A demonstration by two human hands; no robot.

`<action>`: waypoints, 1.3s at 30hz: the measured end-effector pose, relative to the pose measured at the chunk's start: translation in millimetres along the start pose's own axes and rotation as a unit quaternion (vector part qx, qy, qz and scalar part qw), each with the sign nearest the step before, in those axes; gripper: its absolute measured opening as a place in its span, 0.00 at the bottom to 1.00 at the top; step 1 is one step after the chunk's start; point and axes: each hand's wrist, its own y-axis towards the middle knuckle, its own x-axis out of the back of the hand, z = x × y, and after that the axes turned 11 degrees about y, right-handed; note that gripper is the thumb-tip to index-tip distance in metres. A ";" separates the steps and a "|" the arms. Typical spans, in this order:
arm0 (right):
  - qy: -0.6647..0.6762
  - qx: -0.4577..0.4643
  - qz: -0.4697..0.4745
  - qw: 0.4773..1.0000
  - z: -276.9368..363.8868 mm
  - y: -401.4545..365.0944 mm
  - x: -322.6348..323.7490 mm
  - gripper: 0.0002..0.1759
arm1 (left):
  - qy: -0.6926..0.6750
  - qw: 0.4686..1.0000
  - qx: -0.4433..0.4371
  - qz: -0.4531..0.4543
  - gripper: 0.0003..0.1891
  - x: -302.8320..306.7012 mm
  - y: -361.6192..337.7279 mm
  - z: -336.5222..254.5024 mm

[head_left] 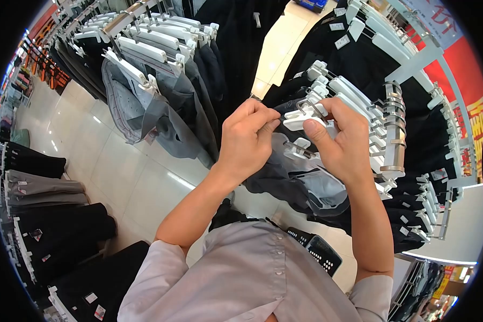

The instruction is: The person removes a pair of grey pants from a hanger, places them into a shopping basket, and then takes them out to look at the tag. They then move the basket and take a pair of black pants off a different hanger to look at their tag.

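Clothing shop, shiny tiled floor, racks all round. Left hand has thumb and fingertips pinched together beside the dark trousers, can't tell if they've got cloth. Right hand is curled, thumb and fingers gripping a white clip hanger above them. Metal rail to its right, grey trousers hanging off left.

Premises are a clothing shop, evidenced by trousers on white clip hangers, tags and racks.
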 end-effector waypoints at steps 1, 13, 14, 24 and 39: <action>-0.012 0.001 0.005 1.000 2.0 1.0 1.7 0.16 | -0.004 1.000 -0.001 -0.002 0.04 -0.4 0.3 -0.8; -0.023 0.020 -0.008 1.000 -9.0 -9.1 1.6 0.18 | -0.012 0.995 -0.078 -0.056 0.03 -6.5 21.0 -12.8; -0.019 0.031 -0.013 0.999 -10.0 -9.0 0.5 0.18 | -0.008 0.996 -0.076 -0.046 0.03 -4.4 20.3 -11.3; -0.013 0.028 -0.018 0.999 -19.3 -9.4 -0.6 0.20 | -0.013 0.996 -0.086 -0.007 0.04 -2.6 23.7 -7.0; -0.031 0.023 -0.024 0.999 -15.5 -14.0 -1.2 0.19 | -0.070 0.996 -0.011 0.056 0.04 5.5 23.2 -6.9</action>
